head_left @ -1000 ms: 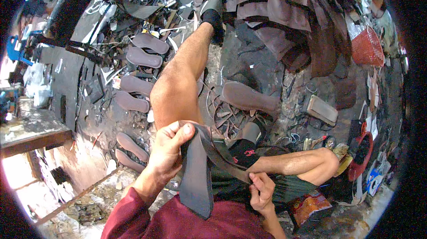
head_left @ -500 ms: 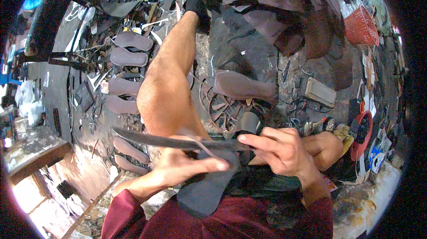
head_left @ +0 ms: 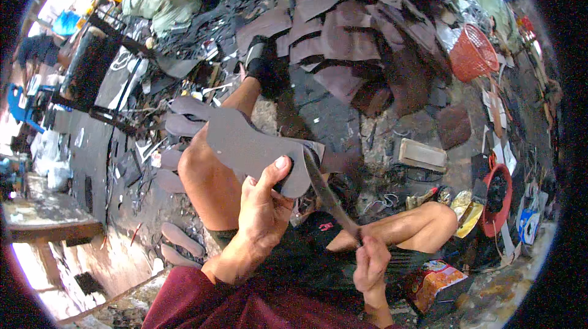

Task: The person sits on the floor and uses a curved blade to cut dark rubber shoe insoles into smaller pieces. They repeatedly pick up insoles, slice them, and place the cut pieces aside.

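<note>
In my left hand (head_left: 266, 212) is a grey shoe sole (head_left: 251, 145), its broad face up and tilted, the thumb pressed on its near end. A long narrow dark strip (head_left: 331, 197) runs from the sole's right edge down to my right hand (head_left: 372, 261), whose fingers are closed on its lower end. The strip is blurred; whether it is still joined to the sole, I cannot tell. Beyond my left knee, several similar soles (head_left: 190, 108) lie on the floor, partly hidden by the held one. Another pair of soles (head_left: 182, 240) lies left of my left forearm.
Brown material sheets (head_left: 343, 29) are heaped at the far middle. A red basket (head_left: 474, 53), a pale rectangular block (head_left: 422, 155) and a round red tub (head_left: 495, 206) stand to the right. A wooden bench (head_left: 52, 231) is at left. Scraps litter the floor.
The sole, edge-on before, now shows its broad face farther from me. My right hand has drawn down and away from it with the strip. My view has tipped up.
</note>
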Available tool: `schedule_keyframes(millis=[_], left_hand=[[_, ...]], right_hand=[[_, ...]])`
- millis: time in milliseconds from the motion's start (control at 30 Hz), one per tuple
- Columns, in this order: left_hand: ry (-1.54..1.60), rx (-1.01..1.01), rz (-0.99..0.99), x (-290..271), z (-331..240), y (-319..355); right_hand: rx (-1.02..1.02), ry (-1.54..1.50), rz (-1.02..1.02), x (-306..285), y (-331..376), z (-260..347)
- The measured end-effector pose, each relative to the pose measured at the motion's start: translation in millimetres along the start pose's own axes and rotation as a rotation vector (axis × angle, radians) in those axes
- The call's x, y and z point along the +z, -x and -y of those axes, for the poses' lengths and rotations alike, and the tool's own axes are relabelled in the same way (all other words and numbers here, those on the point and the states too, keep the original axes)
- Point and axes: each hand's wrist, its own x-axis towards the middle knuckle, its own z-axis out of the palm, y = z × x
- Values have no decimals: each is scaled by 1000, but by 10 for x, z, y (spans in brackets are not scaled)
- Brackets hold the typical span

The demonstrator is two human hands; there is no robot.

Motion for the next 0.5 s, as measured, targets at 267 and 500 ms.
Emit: schedule_keyframes(millis=[267, 500], left_hand=[[77, -92, -19, -13, 319, 110], [-6, -87, -103, 9, 283, 341]], right_hand=[[41, 13, -49, 15, 239, -99], [-45, 108, -63, 18, -76, -22]])
